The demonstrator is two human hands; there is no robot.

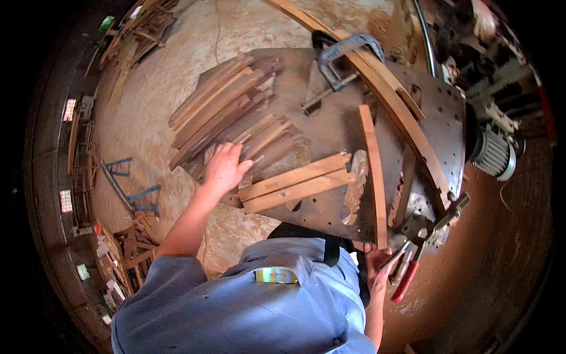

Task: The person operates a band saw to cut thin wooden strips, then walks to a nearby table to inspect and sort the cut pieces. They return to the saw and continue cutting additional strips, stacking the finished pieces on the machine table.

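My left hand (227, 168) reaches over the table with its fingers apart. Its fingertips are at the near ends of a short stack of dark wooden strips (274, 141). Just nearer to me lie two paler wooden pieces (298, 183), side by side. My right hand (377, 262) is low at the table's near edge, fingers curled and partly hidden. It is by the end of a long, slightly curved wooden strip (374, 171) and beside a toggle clamp with a red handle (405, 282). What it grips, if anything, is unclear.
A dark metal table (330, 218) with holes and slots carries a larger pile of strips (221, 106). A C-clamp (349, 59) sits across a long curved wooden bar (407, 121) on the right. Beyond the table's right side is a grey motor (494, 154); blue-legged stands (143, 197) are on the left.
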